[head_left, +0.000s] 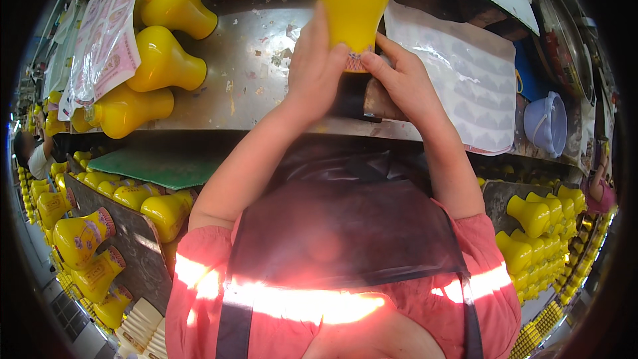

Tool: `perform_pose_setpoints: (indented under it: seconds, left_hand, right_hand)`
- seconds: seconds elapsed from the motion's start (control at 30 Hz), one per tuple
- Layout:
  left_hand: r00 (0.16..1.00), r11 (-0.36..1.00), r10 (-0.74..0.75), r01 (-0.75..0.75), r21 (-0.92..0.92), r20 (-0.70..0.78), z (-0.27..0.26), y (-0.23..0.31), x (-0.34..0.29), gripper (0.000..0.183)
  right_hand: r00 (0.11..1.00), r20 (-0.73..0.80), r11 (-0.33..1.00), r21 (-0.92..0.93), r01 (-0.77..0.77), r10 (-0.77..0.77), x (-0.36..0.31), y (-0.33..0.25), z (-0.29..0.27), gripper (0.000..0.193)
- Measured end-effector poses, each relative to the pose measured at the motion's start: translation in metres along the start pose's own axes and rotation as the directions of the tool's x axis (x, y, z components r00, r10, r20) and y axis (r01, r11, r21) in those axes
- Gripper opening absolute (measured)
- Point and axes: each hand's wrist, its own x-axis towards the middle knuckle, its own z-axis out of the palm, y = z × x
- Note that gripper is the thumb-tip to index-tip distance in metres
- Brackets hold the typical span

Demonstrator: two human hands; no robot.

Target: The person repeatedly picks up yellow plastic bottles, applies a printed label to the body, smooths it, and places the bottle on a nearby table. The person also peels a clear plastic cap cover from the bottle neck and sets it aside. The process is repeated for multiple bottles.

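A glossy yellow vase (pixel 351 0) is between my two hands over the far middle of the metal worktable, its wide part toward the top edge. Round its narrow near end runs a patterned band (pixel 354 62). My left hand (pixel 315 65) lies along the vase's left side, thumb at the band. From the right, my right hand (pixel 407 81) grips the same end, its thumb pressed on the band. Fingers behind the vase are hidden. Beneath my right hand is a brown block (pixel 384 101), partly covered.
Plain yellow vases (pixel 174 60) lie at the table's left beside a printed decal sheet (pixel 109 43). Right are a pale sheet with grey shapes (pixel 458 80) and a light-blue bucket (pixel 546 123). Decorated vases (pixel 83 238) stand on a lower-left board; plain vases (pixel 528 213) fill the right.
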Motion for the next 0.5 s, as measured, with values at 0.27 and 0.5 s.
perform_pose_setpoints:
  seconds: [0.27,0.5]
  left_hand:
    - [0.999,0.999,-0.032,0.032,0.026,0.0,0.0016,0.0007,-0.0004,0.073]
    - [1.0,0.999,-0.026,0.027,0.04,-0.011,0.0028,0.0021,-0.0002,0.072]
  right_hand:
    - [1.0,-0.011,1.0,0.001,-0.014,0.014,0.0007,0.0023,0.0021,0.054]
    - [1.0,-0.004,0.999,-0.048,-0.006,0.006,-0.0004,0.0009,0.0004,0.055]
